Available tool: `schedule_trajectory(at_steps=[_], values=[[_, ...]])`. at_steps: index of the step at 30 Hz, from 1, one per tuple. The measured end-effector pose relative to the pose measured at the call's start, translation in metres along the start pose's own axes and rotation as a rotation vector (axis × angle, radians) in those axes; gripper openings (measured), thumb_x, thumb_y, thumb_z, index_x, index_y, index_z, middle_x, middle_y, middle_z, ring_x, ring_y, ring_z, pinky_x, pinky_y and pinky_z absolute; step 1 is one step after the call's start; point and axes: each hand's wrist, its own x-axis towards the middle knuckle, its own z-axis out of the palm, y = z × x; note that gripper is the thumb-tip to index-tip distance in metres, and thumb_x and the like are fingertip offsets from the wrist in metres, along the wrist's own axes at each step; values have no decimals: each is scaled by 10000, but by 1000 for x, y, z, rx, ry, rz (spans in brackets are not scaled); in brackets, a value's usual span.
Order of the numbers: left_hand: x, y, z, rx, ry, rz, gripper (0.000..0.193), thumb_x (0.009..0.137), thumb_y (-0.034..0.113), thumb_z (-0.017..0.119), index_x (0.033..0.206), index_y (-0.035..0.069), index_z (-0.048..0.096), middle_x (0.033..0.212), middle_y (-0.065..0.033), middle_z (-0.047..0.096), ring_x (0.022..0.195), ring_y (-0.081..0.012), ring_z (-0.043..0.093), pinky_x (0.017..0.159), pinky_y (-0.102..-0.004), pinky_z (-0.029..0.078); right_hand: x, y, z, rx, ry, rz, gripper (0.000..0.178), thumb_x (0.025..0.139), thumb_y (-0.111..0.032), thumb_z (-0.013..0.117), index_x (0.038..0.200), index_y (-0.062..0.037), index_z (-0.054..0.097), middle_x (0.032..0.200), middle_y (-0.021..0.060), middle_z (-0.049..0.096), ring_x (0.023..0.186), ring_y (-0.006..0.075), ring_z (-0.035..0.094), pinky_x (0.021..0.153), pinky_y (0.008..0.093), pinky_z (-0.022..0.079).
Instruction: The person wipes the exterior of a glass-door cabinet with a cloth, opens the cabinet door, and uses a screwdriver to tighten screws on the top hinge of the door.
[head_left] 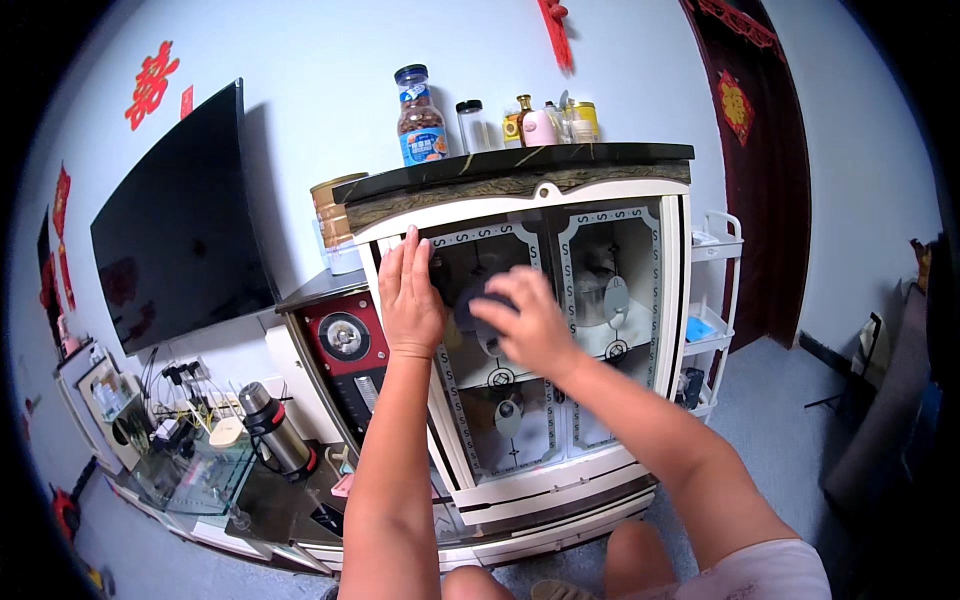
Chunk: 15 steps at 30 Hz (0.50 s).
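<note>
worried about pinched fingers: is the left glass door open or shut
Shut, as far as shows: the left door lies level with the right door.

Before you, the cabinet (555,488) is cream-white, its glass doors (612,300) edged with pale bands of repeating dark curls. Its top (560,159), toward twelve, is black with pale veins. The blurred pad (470,304) at your right hand (530,318) looks dark purple. At ten, the TV (185,220) is black; at two, the door (770,200) is dark red.

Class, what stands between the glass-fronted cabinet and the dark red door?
In the head view, a tiered white rack stands between the cabinet and the door.
</note>
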Motion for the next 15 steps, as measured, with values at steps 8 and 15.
schedule_trajectory(at_steps=[8,15], values=[[6,4,-8,-48,121,-115,633,822,-69,543,1448,13,496,1592,-191,478,1439,-393,443,1271,-507,268,108,20,31,-200,286,-35,353,753,-75,735,1076,-210,785,1208,28,596,1184,322,523,993,467,453],[4,-10,-13,-290,167,-147,576,850,-92,412,1396,-2,571,1485,-191,595,1450,-384,485,1254,-471,318,-15,-40,84,-103,112,90,164,823,-164,745,982,-188,779,1267,19,609,1243,319,517,1002,471,433]])
